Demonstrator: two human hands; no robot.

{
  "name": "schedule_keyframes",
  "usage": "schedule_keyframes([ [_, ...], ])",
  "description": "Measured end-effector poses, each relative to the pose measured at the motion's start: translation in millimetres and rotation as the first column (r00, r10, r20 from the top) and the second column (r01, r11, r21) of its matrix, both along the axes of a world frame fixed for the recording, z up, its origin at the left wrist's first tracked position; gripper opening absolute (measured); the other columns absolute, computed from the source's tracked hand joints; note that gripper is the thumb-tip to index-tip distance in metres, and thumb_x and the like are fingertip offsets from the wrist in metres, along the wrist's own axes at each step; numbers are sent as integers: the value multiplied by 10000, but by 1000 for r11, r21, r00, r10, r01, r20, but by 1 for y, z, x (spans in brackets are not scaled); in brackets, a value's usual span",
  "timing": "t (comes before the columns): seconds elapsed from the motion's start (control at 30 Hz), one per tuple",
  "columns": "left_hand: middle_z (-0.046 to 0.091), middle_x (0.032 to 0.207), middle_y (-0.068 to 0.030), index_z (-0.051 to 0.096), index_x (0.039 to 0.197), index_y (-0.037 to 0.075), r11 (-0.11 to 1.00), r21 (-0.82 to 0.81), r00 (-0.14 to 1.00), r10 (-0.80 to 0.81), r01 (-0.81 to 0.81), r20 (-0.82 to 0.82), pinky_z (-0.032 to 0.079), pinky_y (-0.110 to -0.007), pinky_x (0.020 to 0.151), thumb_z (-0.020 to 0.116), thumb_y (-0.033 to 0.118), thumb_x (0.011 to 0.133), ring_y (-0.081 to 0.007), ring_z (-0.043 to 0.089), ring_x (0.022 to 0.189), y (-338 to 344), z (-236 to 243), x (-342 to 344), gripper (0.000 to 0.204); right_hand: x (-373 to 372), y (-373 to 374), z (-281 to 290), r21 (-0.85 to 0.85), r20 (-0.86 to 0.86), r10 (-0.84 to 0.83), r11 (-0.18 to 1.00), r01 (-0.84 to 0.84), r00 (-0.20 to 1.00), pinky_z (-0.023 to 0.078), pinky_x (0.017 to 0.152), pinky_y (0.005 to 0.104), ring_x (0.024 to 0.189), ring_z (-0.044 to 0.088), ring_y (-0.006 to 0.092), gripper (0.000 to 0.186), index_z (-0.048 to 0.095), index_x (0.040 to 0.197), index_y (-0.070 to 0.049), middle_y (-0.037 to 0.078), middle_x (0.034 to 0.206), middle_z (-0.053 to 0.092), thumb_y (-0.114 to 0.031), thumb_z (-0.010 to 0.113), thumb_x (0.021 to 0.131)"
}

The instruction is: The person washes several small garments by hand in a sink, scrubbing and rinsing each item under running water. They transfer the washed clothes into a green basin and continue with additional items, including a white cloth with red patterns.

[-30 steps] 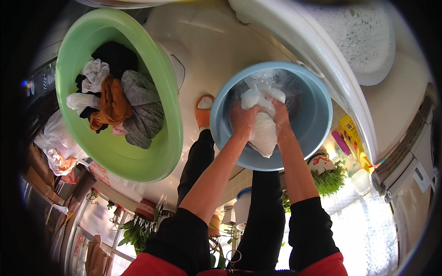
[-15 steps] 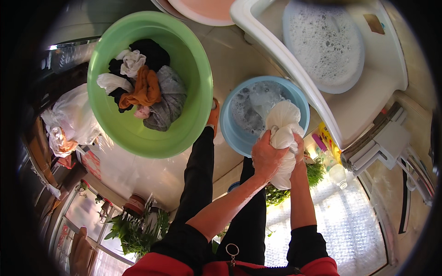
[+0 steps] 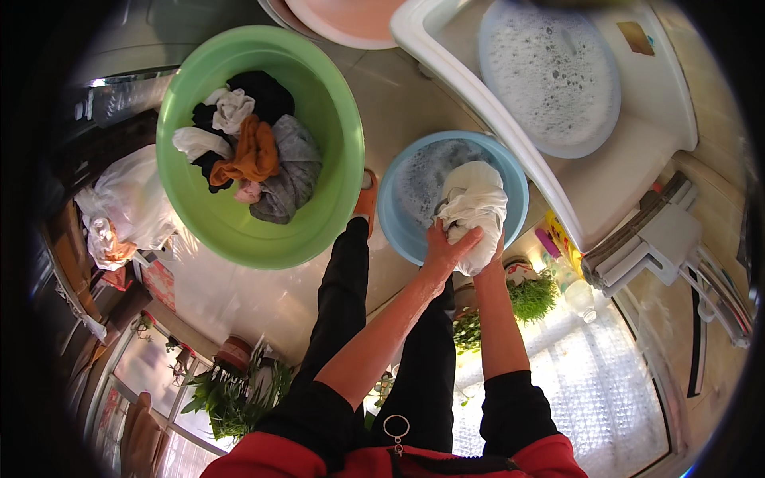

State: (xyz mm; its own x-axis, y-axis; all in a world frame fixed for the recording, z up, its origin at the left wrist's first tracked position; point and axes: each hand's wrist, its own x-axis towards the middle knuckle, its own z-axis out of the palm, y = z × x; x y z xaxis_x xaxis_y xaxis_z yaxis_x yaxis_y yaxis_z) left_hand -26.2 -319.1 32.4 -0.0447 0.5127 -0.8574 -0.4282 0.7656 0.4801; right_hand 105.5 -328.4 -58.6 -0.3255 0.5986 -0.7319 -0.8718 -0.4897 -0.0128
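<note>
A bunched white cloth [image 3: 476,195], wet-looking, is gripped between my two hands over the near side of a light blue basin [image 3: 388,215] of foamy water. My left hand [image 3: 448,251] is closed on the cloth's near left part, thumb lying across it. On the cloth's right side is my right hand [image 3: 490,261], its fingers mostly hidden behind the fabric. The cloth's far end reaches over the suds [image 3: 422,171]; whether it touches the water I cannot tell.
Left stands a large green basin [image 3: 339,103] holding a clothes heap [image 3: 255,155]. Beyond my right hand, a white sink [image 3: 510,119] holds a foam-filled tub [image 3: 550,80]. Bottles [image 3: 575,295] and potted plants [image 3: 532,295] sit right of my legs; another leafy plant [image 3: 239,402] is lower left.
Both hands have moved slightly up and left with the white cloth. It was twisted and hung toward me; now it is looser and bunched over the basin.
</note>
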Motion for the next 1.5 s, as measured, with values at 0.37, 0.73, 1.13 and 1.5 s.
schedule_keyframes([
  [0.37,412,1351,-170,258,1415,36,983,133,972,-95,126,-217,407,-404,1045,854,242,651,-315,479,1237,-6,27,28,990,30,-30,40,108,155,182,974,-200,971,415,1051,460,1239,498,327,623,401,1418,-42,164,1379,492,-456,480,960],
  [0.73,626,1133,-162,442,1271,76,990,75,967,-98,118,-234,469,-399,926,743,117,683,-340,612,1090,-10,55,-12,662,48,-19,106,-62,269,501,861,-504,823,432,1034,400,1203,548,251,634,426,1391,8,129,1369,519,-362,633,920],
  [1.13,628,1172,-119,451,1323,66,887,340,943,-334,314,-1,480,-348,944,859,142,662,-258,636,1095,-11,153,-53,781,43,10,-36,-36,149,403,915,-402,903,377,1070,499,1250,501,329,756,634,1184,-21,143,1261,596,-694,505,863],
  [1.5,556,1187,-56,461,1267,67,976,205,996,-80,71,38,451,-337,936,779,25,686,-183,563,1077,-2,84,-44,664,13,0,20,112,-28,32,993,-29,999,394,1040,521,1226,503,344,759,415,1419,-111,134,1366,517,-681,400,918],
])
